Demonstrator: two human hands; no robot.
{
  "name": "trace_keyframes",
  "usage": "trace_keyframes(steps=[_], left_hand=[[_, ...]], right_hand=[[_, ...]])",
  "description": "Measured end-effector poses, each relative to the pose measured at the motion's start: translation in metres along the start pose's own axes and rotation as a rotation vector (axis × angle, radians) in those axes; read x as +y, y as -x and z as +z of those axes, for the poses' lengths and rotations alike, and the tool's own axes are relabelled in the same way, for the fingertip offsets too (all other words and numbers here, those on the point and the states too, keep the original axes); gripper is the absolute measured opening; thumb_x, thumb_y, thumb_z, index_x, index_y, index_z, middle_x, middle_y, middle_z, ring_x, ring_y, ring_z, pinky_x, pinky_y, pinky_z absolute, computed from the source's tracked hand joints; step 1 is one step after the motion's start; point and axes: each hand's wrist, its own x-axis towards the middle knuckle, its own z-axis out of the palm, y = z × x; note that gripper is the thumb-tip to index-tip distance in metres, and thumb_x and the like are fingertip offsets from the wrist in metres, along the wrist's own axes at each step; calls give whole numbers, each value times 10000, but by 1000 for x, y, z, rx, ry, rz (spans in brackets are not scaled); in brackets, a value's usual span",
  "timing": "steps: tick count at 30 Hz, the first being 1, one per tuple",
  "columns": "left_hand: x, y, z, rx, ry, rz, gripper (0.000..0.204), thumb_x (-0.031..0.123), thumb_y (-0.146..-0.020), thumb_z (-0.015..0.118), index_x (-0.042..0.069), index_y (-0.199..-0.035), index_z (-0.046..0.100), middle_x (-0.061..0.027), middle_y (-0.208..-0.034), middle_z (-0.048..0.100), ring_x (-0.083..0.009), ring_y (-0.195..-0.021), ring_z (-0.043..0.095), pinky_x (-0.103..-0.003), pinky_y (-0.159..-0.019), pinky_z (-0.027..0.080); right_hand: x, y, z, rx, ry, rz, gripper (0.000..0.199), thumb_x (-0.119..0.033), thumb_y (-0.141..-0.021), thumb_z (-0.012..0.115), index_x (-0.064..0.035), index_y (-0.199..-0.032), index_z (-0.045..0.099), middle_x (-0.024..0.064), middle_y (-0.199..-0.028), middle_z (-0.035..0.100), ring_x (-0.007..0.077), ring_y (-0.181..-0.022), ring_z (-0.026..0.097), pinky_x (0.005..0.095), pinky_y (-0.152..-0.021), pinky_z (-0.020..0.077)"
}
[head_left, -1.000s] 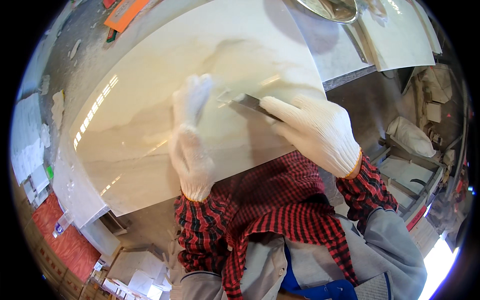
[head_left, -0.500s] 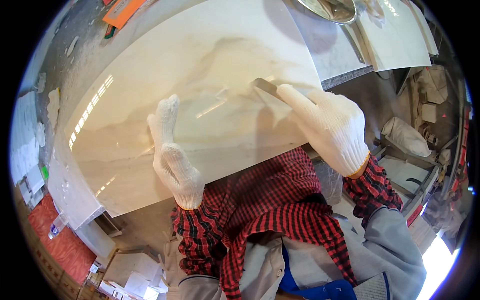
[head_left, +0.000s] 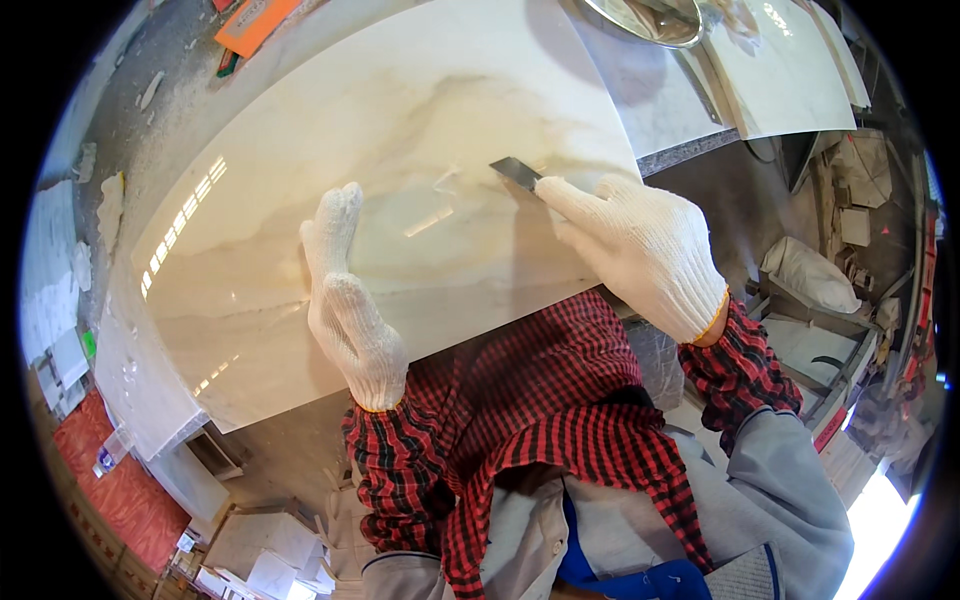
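A glossy cream stone slab (head_left: 430, 130) with tan veining lies in front of me. My right hand (head_left: 650, 240), in a white knit glove, grips a flat metal scraper blade (head_left: 515, 173) over its right half. The blade points up and left, its tip at or close to the slab; contact cannot be made out. On the slab's left half my left hand (head_left: 350, 300), gloved the same way, stands on its edge. Its fingers are stretched out with nothing held in them. The right glove hides the rear of the blade.
A round metal bowl (head_left: 655, 18) stands beyond the slab's far right corner. Other pale slabs (head_left: 775, 75) lie at the right. At the far left is an orange packet (head_left: 255, 22). A plastic bottle (head_left: 112, 455) lies on a red surface at lower left.
My right hand and the scraper blade have shifted slightly left across the slab. The left hand has stayed nearly in place, its fingers slightly to the right.
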Motion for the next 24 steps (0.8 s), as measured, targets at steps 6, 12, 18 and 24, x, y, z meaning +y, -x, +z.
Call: trace_keyframes(steps=[6,12,18,24], left_hand=[[0,0,1,-9,13,20,664,399,-1128,270,-148,-1404,526,-244,-1433,599,-330,-1394,528,-455,-1278,127],[0,2,4,8,27,6,656,387,-1129,273,-154,-1405,518,-249,-1431,597,-342,-1400,516,-460,-1274,157],[9,-5,-4,129,311,-126,651,412,-1126,311,-111,-1497,416,-251,-1501,517,-364,-1423,478,-475,-1242,285],[28,-46,-52,239,475,-387,572,369,-1114,365,28,-1573,382,-194,-1552,469,-322,-1350,518,-439,-1160,406]], right_hand=[[4,4,-6,-77,140,-59,225,-139,-877,635,-165,-1099,620,95,-776,620,317,-702,663,417,-550,511],[25,3,-13,-165,197,-98,223,-134,-881,624,-169,-1100,619,94,-832,651,322,-735,697,421,-567,521],[66,18,4,181,-339,103,359,-152,-918,712,-125,-1276,715,111,-895,692,295,-799,676,357,-714,540],[84,4,26,421,-311,167,369,-159,-919,713,-120,-1286,710,134,-915,700,294,-790,683,355,-728,540]])
